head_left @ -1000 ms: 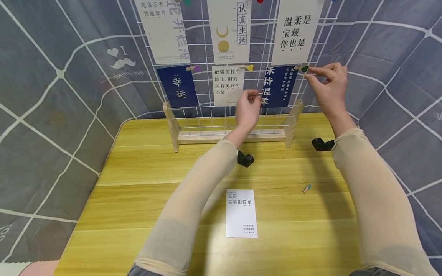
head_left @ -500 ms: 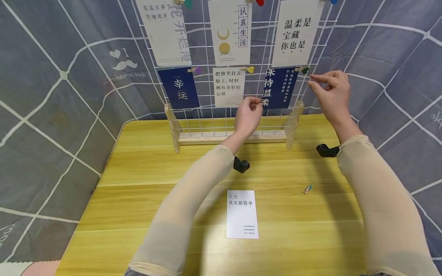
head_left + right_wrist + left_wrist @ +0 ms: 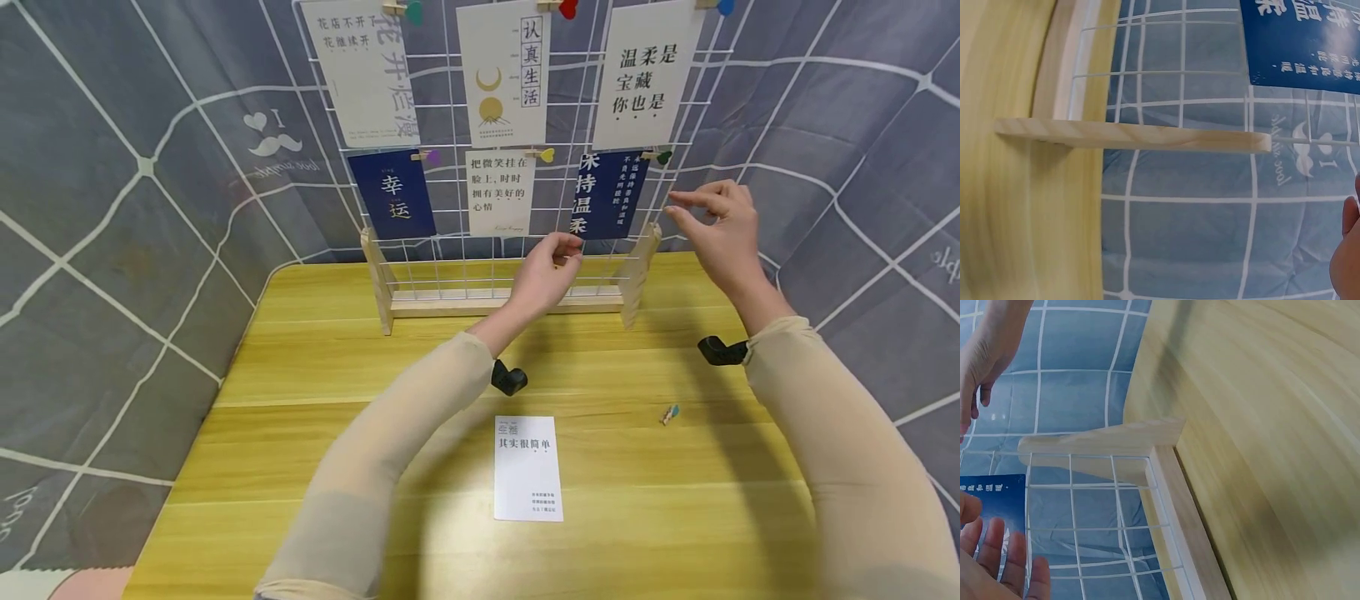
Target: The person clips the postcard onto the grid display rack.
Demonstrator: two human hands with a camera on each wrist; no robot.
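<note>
A dark blue card (image 3: 611, 196) with white characters hangs at the lower right of the white wire grid (image 3: 450, 200), under a wooden clip with a green heart (image 3: 663, 157). My left hand (image 3: 546, 271) is at the card's lower left corner, holding nothing; its fingers are loosely bent in the left wrist view. To the right of the grid hovers my right hand (image 3: 718, 225), thumb and forefinger apart with nothing between them. A white card (image 3: 528, 468) lies on the table, and a small clip with a blue-green top (image 3: 669, 414) lies to its right.
The grid stands on a wooden base (image 3: 510, 307) at the back of the yellow wood-grain table (image 3: 300, 467). Other cards hang there, including a blue one (image 3: 392, 208), a cream one (image 3: 498, 208) and a white one (image 3: 645, 92). A grey checked curtain (image 3: 120, 275) surrounds the table.
My right hand has left the green-heart clip, moving down and to the right with its fingers parting. My left hand has come down from the blue card's left edge to its lower corner.
</note>
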